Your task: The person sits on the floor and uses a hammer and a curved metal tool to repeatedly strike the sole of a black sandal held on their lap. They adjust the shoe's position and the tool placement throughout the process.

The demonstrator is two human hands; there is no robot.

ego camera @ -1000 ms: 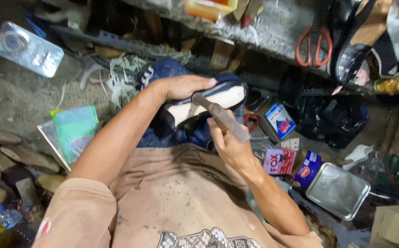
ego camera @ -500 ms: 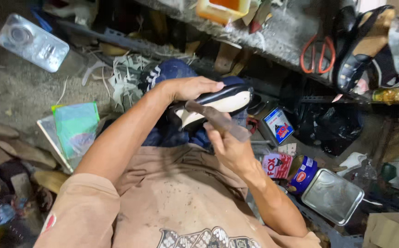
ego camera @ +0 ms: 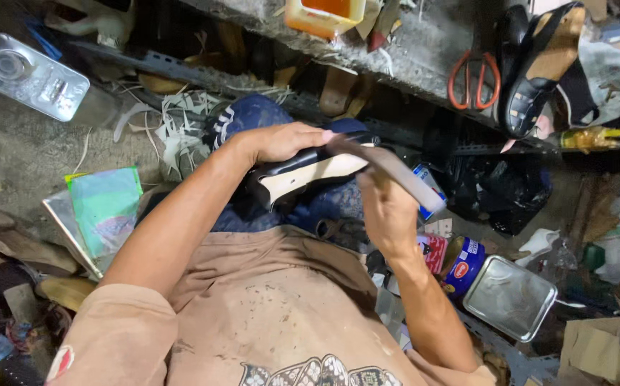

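Near: right hand (ego camera: 388,211) w/ grip wrapped tight round the handle of a flat rasp-like tool (ego camera: 396,168), blade angled toward 10 o'clock onto the shoe. Left hand (ego camera: 281,141) clamps a black shoe w/ pale tan sole (ego camera: 303,177), fingers curled over its top, steadying it on the lap at frame centre over the dark blue trousers (ego camera: 253,118). Step in hand, by the look: working the sole edge w/ the tool. Next move prob. calls for a firm hold on the shoe & a stroke kept along the edge. At 4 o'clock: blue tin (ego camera: 465,266), metal tray (ego camera: 510,297). At 1 o'clock, far: orange scissors (ego camera: 474,78).
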